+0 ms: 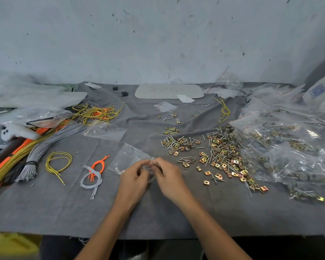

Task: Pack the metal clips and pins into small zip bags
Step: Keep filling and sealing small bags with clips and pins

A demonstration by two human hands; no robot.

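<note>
Now, one small zip bag (149, 168) in the pinching fingers of left hand (133, 177) and right hand (169, 175).

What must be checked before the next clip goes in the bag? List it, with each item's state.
1. Small zip bag gripped: ok, the left hand and right hand both pinch it.
2. Bag mouth open: cannot tell, the fingers hide it.
3. Bag's contents: cannot tell, too small and blurred.
4. Loose clips and pins at hand: ok, the pile lies just right of the right hand.
5. A hand free to pick: not ok, both hold the bag.
6. Spare clear bag: ok, one lies on the grey cloth beyond and left of the hands.
</note>
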